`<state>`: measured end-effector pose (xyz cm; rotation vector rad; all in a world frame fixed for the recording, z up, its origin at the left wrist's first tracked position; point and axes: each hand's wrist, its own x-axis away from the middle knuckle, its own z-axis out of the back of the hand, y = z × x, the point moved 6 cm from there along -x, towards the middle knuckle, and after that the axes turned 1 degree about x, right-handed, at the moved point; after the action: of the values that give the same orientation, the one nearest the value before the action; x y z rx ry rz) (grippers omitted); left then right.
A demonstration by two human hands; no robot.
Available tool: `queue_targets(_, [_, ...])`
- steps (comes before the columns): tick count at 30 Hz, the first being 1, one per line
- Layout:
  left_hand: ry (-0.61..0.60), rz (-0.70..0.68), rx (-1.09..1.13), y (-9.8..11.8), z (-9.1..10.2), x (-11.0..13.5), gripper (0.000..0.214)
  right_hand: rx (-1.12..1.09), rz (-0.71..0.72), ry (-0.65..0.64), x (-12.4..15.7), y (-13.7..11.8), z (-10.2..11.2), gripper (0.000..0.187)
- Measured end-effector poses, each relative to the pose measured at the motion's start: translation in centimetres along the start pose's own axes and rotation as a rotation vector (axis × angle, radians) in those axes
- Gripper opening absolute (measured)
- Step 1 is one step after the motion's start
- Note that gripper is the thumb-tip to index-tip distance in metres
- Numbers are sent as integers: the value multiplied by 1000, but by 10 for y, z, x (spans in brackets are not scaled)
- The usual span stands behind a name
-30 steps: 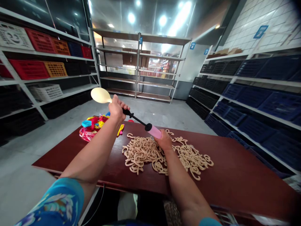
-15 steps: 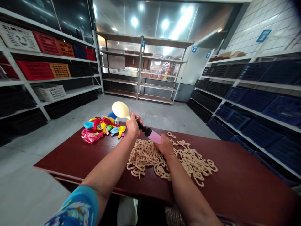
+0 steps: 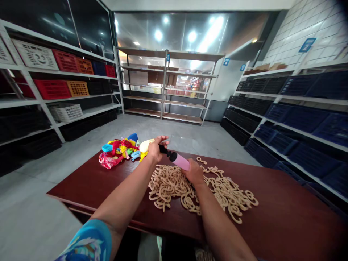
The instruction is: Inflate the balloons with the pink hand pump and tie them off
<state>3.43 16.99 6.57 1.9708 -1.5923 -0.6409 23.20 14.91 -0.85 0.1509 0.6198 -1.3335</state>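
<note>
My left hand (image 3: 156, 149) is around the neck of a pale yellow balloon (image 3: 145, 145), with some fingertips stretched out past it. The balloon's mouth is hidden by the hand. Beside that hand is the black nozzle end of a balloon pump (image 3: 181, 161) with a pink barrel. My right hand (image 3: 194, 172) is wrapped round the rear of the barrel, and the pump tilts up to the left. Below it lies a heap of beige, curly rope-like pieces (image 3: 171, 183). To the left of my left hand is a pile of limp, many-coloured balloons (image 3: 115, 152).
Everything lies on a dark red-brown table (image 3: 108, 185). More beige curly pieces (image 3: 228, 192) spread to the right. Shelves with red, yellow and white crates (image 3: 51, 88) stand left, dark blue crates (image 3: 307, 116) right, and a metal rack (image 3: 165, 87) at the back.
The yellow balloon has dropped lower and shows much smaller, partly behind my left hand. The view has tipped upward slightly. My right hand still grips the pump.
</note>
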Motion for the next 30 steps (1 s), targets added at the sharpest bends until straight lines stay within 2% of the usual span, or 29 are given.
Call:
queue_targets(3, [-46, 76, -73, 1, -5, 5, 11, -15, 8, 25, 0, -2, 3, 36])
queue_targets(6, [-71, 6, -88, 12, -9, 8, 7, -27, 19, 52, 1, -3, 5, 35])
queue_targets(9, [-107, -106, -36, 36, -16, 11, 12, -47, 33, 69, 2, -4, 7, 36])
queue_targets(15, [-98, -156, 30, 96, -30, 14, 18, -73, 3, 95, 0, -3, 9, 34])
queue_targets(18, [-81, -194, 20, 108, -32, 10, 18, -70, -14, 90, 0, -1, 5, 35])
queue_targets(21, [-57, -218, -2, 95, -29, 4, 17, -54, -31, 58, 0, 4, 0, 36])
queue_targets(28, [12, -143, 2, 9, -14, 3, 15, -55, -6, 23, 2, 6, -4, 41])
queue_targets(30, [39, -126, 1, -9, -11, 5, 15, -57, 13, 16, 2, 4, -4, 40])
